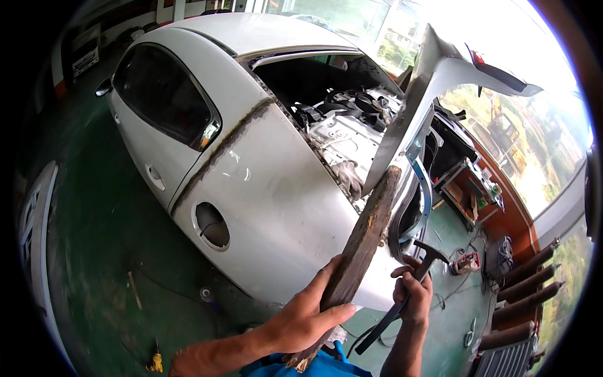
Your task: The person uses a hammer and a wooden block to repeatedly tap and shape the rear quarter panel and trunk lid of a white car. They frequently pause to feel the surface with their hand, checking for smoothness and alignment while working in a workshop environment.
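My left hand [301, 317] is wrapped round a long, rough wooden beam [361, 248]. The beam slants up and away, its far end by the rear corner of a white car. In my right hand [414, 296] is a hammer [380, 327], gripped by its dark handle with the head up, to the right of the beam and apart from it. Left of the beam lies the car's rear side panel [276, 188], with a dark, rough seam [220, 146] and a round opening [212, 225]. The trunk lid [418, 103] stands raised above the exposed trunk.
A wheeled cart [468, 195] stands beyond the car at right, and several gas cylinders [527, 303] lie along that side. A white panel [39, 220] leans at far left. A wooden stick [135, 290] and a yellow-handled tool [155, 360] lie on the green floor.
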A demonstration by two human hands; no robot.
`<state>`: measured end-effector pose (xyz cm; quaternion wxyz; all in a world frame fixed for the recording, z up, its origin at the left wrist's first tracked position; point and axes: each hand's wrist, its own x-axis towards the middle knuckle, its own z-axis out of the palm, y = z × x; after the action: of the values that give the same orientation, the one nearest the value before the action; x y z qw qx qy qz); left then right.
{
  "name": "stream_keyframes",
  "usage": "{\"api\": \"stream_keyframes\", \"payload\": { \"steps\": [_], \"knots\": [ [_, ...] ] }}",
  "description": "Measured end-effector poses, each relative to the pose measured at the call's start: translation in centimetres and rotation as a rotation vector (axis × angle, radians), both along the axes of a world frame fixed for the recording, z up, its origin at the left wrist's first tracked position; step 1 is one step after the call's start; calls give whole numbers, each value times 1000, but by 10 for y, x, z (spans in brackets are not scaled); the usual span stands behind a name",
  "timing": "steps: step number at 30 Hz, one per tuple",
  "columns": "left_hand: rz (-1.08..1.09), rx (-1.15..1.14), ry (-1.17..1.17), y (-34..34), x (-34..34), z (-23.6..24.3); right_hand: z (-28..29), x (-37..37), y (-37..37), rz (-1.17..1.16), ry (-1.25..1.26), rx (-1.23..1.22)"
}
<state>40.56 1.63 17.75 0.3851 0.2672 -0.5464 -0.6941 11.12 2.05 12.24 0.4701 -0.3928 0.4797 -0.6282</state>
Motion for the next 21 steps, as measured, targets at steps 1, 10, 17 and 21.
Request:
{"api": "stream_keyframes", "payload": {
  "steps": [1,10,17,21],
  "knots": [
    [-13,44,20,0,1,3,7,-1,0,12,-2,-20],
    [-48,276,-6,-14,30,25,5,35,-4,-135,100,-36],
    [-57,318,16,-19,31,30,-9,55,-23,15,37,47],
    [-35,318,15,-15,33,30,20,7,-18,-230,108,-150]
  ]
}}
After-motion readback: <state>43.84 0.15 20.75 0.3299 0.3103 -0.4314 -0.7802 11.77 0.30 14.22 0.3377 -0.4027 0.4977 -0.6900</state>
